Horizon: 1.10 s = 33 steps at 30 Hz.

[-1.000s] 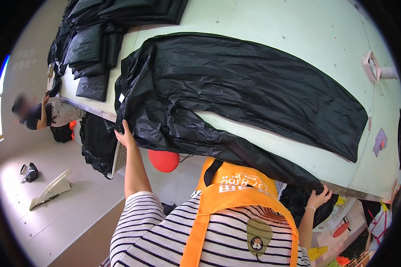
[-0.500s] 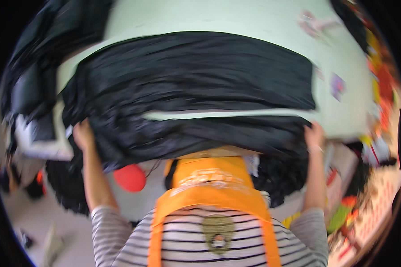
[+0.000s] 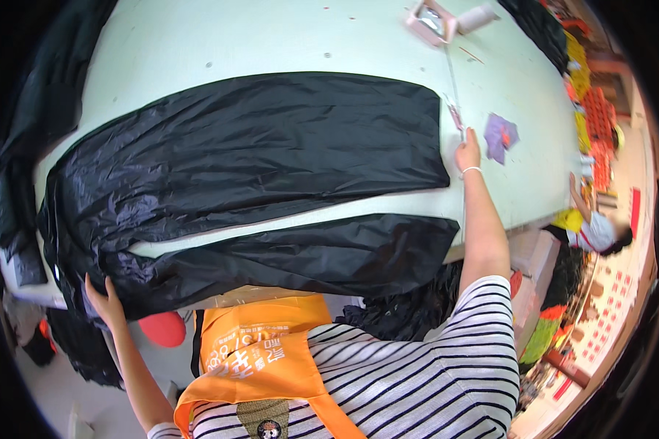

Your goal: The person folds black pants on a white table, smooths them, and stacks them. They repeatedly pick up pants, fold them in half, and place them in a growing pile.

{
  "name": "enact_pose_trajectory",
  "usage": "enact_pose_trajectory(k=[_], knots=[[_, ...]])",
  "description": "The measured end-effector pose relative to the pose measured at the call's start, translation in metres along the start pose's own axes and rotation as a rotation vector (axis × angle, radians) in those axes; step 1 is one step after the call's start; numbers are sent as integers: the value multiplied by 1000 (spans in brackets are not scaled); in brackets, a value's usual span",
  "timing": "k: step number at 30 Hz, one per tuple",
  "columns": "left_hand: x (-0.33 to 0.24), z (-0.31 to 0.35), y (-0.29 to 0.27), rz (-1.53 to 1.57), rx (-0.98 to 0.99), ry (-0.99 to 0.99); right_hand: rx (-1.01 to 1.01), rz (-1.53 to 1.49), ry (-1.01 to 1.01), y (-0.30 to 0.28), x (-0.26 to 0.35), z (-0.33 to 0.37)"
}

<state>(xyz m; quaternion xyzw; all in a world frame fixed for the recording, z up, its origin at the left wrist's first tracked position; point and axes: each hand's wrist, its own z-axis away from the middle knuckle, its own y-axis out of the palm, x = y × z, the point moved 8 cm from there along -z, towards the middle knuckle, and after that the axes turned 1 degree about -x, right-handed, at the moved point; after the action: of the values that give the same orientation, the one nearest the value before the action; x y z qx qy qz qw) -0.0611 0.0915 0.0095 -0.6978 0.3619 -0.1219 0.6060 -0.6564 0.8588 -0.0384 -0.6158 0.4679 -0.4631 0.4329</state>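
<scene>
2 hands work a big sheet of black fabric [image 3: 256, 154] spread across a pale green surface [image 3: 271, 36]. At the left, the left hand [image 3: 104, 301] grasps the hanging edge of the fabric at the near lip of the surface, fingers curled into the cloth, as it did a second ago. Across the middle, the fabric now lies flatter and squarer than before: 1 broad upper panel and 1 narrower lower band, with a strip of bare surface between them. The earlier bunching over the near edge has mostly been pulled out, so the spreading looks close to finished.

At the right, the right hand [image 3: 467, 155] has let go of the fabric's near edge and moved up onto the surface, just beside the fabric's right end. It rests near 1 thin tape or ruler [image 3: 454, 88]; whether it grips it I cannot tell. 1 small purple scrap [image 3: 501, 136] lies just beyond. 1 pink box [image 3: 432, 18] sits at the far edge.
</scene>
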Motion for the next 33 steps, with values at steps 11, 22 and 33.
enact_pose_trajectory(k=[11, 22, 33], knots=[[-36, 2, 36, -53, 9, -367, -13, 184, -19, 73, -48, -96], [11, -2, 58, 681, 372, -467, 855, -981, -289, -19, 582, 245], [8, -21, 53, 966, 1007, -369, 798, -722, -977, 31, 752, 343]])
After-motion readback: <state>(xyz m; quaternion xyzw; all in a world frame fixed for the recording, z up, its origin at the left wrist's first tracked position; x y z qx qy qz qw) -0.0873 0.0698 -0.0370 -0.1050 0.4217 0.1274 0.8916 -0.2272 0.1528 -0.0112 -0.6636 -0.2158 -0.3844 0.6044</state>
